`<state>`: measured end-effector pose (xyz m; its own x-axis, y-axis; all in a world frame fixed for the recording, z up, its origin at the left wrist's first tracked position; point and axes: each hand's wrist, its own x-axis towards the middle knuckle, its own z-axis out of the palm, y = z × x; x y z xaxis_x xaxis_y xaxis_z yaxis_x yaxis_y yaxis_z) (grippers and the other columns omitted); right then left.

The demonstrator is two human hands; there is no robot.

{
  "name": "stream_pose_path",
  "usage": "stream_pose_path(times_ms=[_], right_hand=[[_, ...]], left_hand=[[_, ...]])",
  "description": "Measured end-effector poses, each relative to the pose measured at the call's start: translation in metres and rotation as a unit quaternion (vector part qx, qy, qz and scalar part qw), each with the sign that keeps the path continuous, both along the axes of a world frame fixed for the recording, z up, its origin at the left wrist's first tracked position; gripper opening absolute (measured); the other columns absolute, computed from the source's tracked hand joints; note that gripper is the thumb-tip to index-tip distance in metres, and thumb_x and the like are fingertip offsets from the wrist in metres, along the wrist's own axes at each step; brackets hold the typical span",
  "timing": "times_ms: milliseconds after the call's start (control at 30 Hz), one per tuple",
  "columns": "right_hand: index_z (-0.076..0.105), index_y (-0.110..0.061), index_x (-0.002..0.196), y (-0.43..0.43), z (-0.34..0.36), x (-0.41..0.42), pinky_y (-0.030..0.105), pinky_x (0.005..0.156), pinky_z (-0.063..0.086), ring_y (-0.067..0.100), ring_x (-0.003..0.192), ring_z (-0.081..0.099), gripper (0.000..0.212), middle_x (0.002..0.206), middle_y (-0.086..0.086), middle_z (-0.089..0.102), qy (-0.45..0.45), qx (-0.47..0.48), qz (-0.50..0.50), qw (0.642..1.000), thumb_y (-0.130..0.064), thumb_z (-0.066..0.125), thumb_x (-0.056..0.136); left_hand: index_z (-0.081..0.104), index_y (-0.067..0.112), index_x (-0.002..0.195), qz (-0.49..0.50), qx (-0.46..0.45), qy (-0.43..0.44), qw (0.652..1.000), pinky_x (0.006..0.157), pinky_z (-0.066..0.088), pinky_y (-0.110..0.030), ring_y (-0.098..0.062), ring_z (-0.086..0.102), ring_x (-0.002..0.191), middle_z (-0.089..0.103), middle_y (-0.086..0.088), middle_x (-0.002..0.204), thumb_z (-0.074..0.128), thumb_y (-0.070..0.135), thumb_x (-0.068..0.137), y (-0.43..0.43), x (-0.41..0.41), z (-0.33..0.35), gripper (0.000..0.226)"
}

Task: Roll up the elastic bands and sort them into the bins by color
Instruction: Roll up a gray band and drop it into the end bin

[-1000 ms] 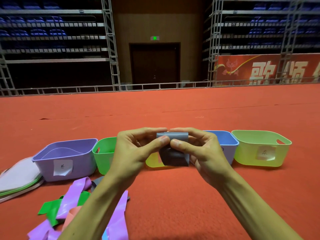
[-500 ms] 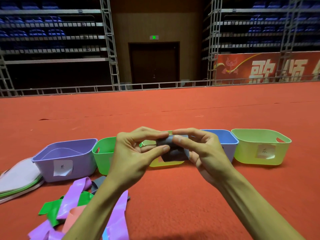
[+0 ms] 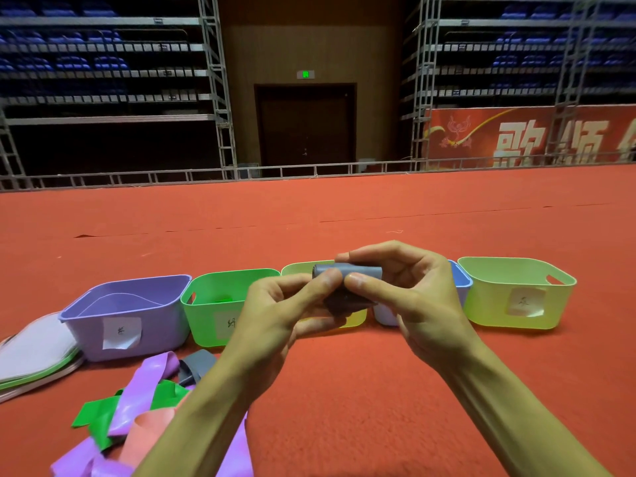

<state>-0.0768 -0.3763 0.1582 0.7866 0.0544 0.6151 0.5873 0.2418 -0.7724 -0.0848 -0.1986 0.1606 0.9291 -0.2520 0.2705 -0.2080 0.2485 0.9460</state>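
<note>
Grey elastic band [image 3: 347, 271]: held in the air at the centre of the view, above the red carpet [image 3: 344, 390]. Its upper part is rolled into a short cylinder; the loose tail hangs at 6 o'clock of the roll.

Left hand [image 3: 275, 315]: thumb and forefinger pinch the left end of the roll.

Right hand [image 3: 413, 304]: thumb and forefinger pinch the right end, with the other fingers curled over it.

Five bins stand in a row behind the hands, from 9 to 3 o'clock: purple bin [image 3: 137, 325], green bin [image 3: 213, 315], yellow bin [image 3: 356, 321], blue bin [image 3: 463, 282], lime bin [image 3: 516, 297].

Loose bands [image 3: 137, 407] lie heaped at 7 o'clock.
</note>
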Motion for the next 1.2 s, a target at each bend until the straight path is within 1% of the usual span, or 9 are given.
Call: stream_pose_path(times_ms=[200,300,433,567,767,867,1000,1100,1200], right_hand=[[0.076,-0.001,0.100,0.002,-0.006,-0.006,0.035,0.087,0.059,0.028,0.098,0.076,0.029,0.101,0.014,0.079,-0.027,-0.027,-0.016,0.999,-0.001,0.082,0.072],[0.075,0.000,0.102,0.000,-0.007,-0.008,0.033,0.085,0.059,0.028,0.100,0.075,0.030,0.103,0.013,0.079,-0.018,-0.034,-0.009,0.999,0.009,0.080,0.074],[0.069,-0.007,0.122,-0.006,-0.009,-0.006,0.031,0.080,0.058,0.027,0.110,0.072,0.047,0.115,0.010,0.076,0.004,-0.080,0.003,0.997,0.008,0.080,0.079],[0.076,-0.012,0.112,-0.010,-0.012,-0.006,0.040,0.068,0.061,0.027,0.082,0.069,0.027,0.096,0.008,0.075,0.068,-0.070,0.037,0.995,-0.016,0.073,0.085],[0.081,-0.010,0.096,-0.016,-0.015,-0.003,0.027,0.058,0.056,0.016,0.064,0.062,0.018,0.074,0.010,0.069,0.045,-0.059,-0.016,0.997,-0.024,0.074,0.087],[0.079,0.000,0.103,-0.030,-0.020,0.000,0.027,0.066,0.057,0.017,0.071,0.067,0.023,0.083,0.021,0.075,0.049,-0.087,-0.005,0.995,-0.017,0.076,0.088],[0.078,-0.001,0.109,-0.044,-0.036,0.008,0.040,0.079,0.062,0.031,0.086,0.071,0.028,0.100,0.029,0.075,0.042,-0.043,0.006,0.998,-0.005,0.081,0.081],[0.081,-0.004,0.103,-0.057,-0.048,0.008,0.030,0.068,0.059,0.024,0.075,0.072,0.026,0.092,0.021,0.078,0.029,-0.016,-0.044,0.998,-0.006,0.082,0.077],[0.081,-0.001,0.099,-0.079,-0.059,0.012,0.027,0.065,0.057,0.020,0.067,0.068,0.022,0.082,0.021,0.077,0.026,-0.025,-0.090,0.995,-0.006,0.079,0.078]], left_hand=[[0.081,0.003,0.092,0.050,0.012,-0.010,0.999,0.074,0.060,-0.031,-0.034,0.076,0.096,0.078,-0.020,0.095,0.086,0.033,0.073,-0.003,-0.003,0.000,0.036],[0.080,0.002,0.094,0.067,0.013,-0.033,0.997,0.079,0.061,-0.035,-0.030,0.077,0.090,0.078,-0.019,0.091,0.077,0.032,0.073,-0.003,-0.002,-0.005,0.037],[0.081,0.004,0.099,0.058,0.009,-0.066,0.996,0.080,0.062,-0.033,-0.020,0.073,0.083,0.078,-0.017,0.093,0.077,0.019,0.075,-0.005,-0.002,-0.006,0.028],[0.078,0.002,0.107,0.052,0.009,-0.106,0.993,0.081,0.062,-0.033,-0.021,0.073,0.086,0.078,-0.017,0.099,0.078,0.009,0.077,-0.005,0.001,-0.002,0.031],[0.078,0.004,0.105,0.061,0.015,-0.136,0.989,0.080,0.059,-0.027,-0.022,0.075,0.090,0.079,-0.015,0.099,0.082,0.003,0.069,-0.009,0.007,-0.010,0.037],[0.079,0.006,0.104,0.053,0.014,-0.117,0.992,0.077,0.058,-0.024,-0.022,0.076,0.090,0.079,-0.015,0.098,0.083,0.005,0.064,-0.015,0.007,-0.017,0.040],[0.081,0.009,0.098,0.030,-0.024,-0.076,0.996,0.075,0.059,-0.025,-0.024,0.076,0.089,0.078,-0.018,0.100,0.087,0.011,0.057,-0.034,0.016,-0.023,0.041],[0.082,0.009,0.091,0.019,-0.064,-0.047,0.997,0.072,0.059,-0.025,-0.021,0.076,0.081,0.078,-0.019,0.094,0.085,0.014,0.058,-0.059,0.023,-0.031,0.033],[0.081,0.007,0.093,-0.001,-0.060,-0.020,0.998,0.082,0.062,-0.037,-0.026,0.075,0.085,0.077,-0.022,0.096,0.096,0.014,0.059,-0.083,0.038,-0.043,0.038]])
